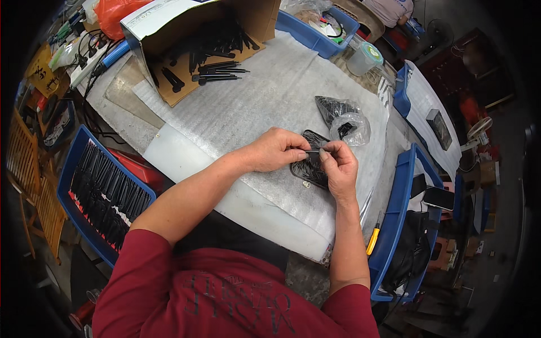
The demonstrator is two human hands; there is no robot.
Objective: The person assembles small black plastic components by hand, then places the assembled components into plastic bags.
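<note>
Over the black tray (302, 170), I see left hand (277, 150) and right hand (340, 169) pinched nearly closed on one thin dark piece (313, 151), apparently unfinished; many black rods (221, 73) lie at the carton (270, 18), whether finished I cannot tell.

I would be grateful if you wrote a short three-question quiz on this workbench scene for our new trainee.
1. True or false: the left hand and the right hand are close together, pinching a slim dark piece above the dark tray.
2. Which colour is the handle of the tool lying beside the blue bin on the right?
A) red
B) yellow
C) green
3. Fill in: slim black parts lie in and at the mouth of an open ____ box.

Key: 1 true; 2 B; 3 cardboard.
</note>
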